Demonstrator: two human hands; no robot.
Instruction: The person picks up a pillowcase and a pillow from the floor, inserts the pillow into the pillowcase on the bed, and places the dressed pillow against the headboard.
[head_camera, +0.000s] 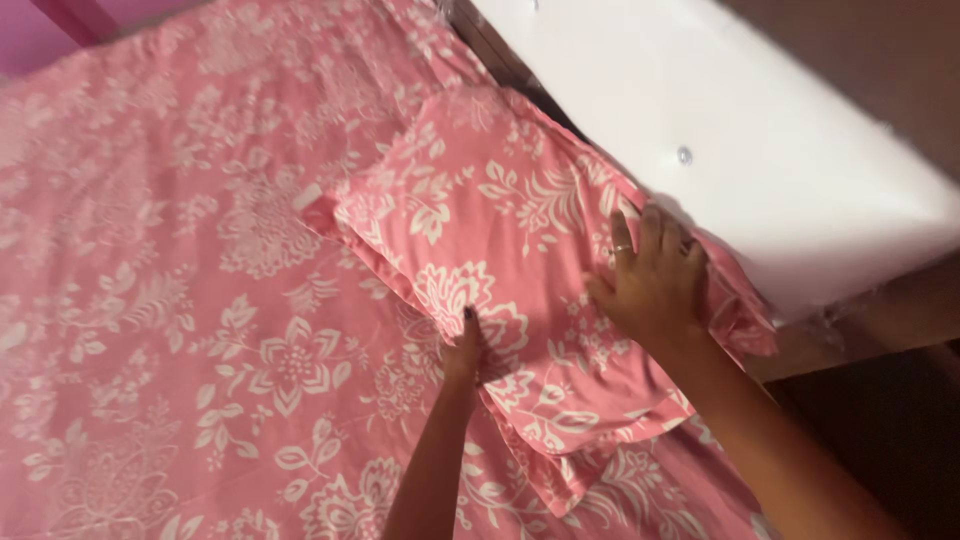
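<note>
A pink pillow (490, 210) with a white flower print lies on a bed, close to the white padded headboard (760, 130). My right hand (655, 280) rests flat on the pillow's near end, fingers spread, a ring on one finger. My left hand (465, 350) presses into the pillow's side edge, fingers tucked against the fabric. A second pillow corner (560, 480) of the same print shows under the first.
The bedsheet (160, 300) in the same pink flower print covers the bed to the left. A dark gap and wooden bed frame (840, 340) lie at the right beside the headboard. A pink wall (30, 30) shows at top left.
</note>
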